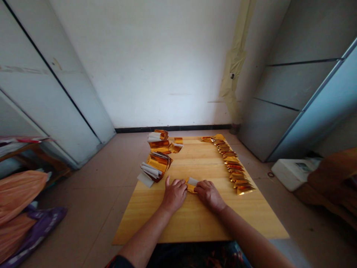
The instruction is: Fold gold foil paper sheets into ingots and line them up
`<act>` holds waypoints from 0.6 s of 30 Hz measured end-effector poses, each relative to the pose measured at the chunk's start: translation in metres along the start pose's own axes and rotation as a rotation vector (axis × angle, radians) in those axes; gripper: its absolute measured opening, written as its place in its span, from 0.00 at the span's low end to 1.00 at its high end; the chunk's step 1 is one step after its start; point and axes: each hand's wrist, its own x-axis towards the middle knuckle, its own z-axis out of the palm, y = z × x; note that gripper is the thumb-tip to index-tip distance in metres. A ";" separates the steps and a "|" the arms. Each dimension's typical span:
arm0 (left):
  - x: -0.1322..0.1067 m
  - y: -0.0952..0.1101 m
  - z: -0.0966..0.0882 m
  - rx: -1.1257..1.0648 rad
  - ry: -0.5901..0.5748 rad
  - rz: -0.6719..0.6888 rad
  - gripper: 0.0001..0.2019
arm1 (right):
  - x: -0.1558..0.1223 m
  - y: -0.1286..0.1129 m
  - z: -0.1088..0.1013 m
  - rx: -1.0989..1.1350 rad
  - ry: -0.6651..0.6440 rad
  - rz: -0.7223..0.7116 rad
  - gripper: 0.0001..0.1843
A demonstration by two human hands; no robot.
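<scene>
Left hand (174, 195): closed loosely, fingers curled over the left end of the gold foil packet, thumb raised clear of it; it grips the packet against the surface.
Right hand (209, 195): fingers bent and pressed on the packet's right end, gripping it from that side; its knuckles face up and the fingertips are partly hidden.
Gold foil packet (191, 185): a folded gold piece with white paper showing at its top, held between both hands near the middle of the surface, closer to the near edge than the far one.
Surface (195, 223): a yellow wooden tabletop, with its near edge just in front of the person.
Far right edge: a long row of folded gold pieces (231, 160) overlaps like fallen cards, running from the far edge toward the right hand, well apart from it.
Left edge: two bundles of gold foil and white paper (157, 165) stand near the far left corner, with a loose white sheet (145, 179) beside the nearer bundle, jutting past the edge.
Floor, left: orange bags (16, 197) and a purple bag (36, 230) lie below a wooden shelf (33, 156).
Floor, right: a white box (292, 173) sits beside a grey cabinet (290, 100).
Back wall: white, with yellow plastic sheeting (234, 63) hanging in the corner.
</scene>
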 end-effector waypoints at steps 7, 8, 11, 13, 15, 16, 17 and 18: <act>0.004 0.005 0.000 0.047 -0.014 0.010 0.06 | -0.001 0.000 0.000 -0.014 -0.005 0.022 0.08; 0.004 0.006 0.000 0.056 -0.017 0.007 0.06 | -0.001 0.000 0.000 -0.010 -0.002 0.027 0.08; 0.005 0.008 0.000 0.076 -0.022 -0.010 0.08 | -0.001 0.001 0.001 0.004 0.003 0.046 0.08; 0.004 0.009 0.000 0.081 -0.019 -0.024 0.12 | -0.001 0.001 0.001 0.016 0.002 0.056 0.08; 0.003 0.009 -0.001 0.077 -0.012 -0.030 0.16 | -0.001 0.002 0.002 0.031 -0.001 0.060 0.08; 0.003 0.009 -0.001 0.073 -0.010 -0.030 0.15 | -0.001 0.003 0.001 0.040 -0.001 0.062 0.08; 0.003 0.009 -0.001 0.068 -0.008 -0.029 0.14 | -0.001 0.003 0.001 0.049 -0.002 0.063 0.08; 0.003 0.010 -0.001 0.064 -0.007 -0.027 0.11 | -0.001 0.003 0.001 0.058 -0.002 0.063 0.08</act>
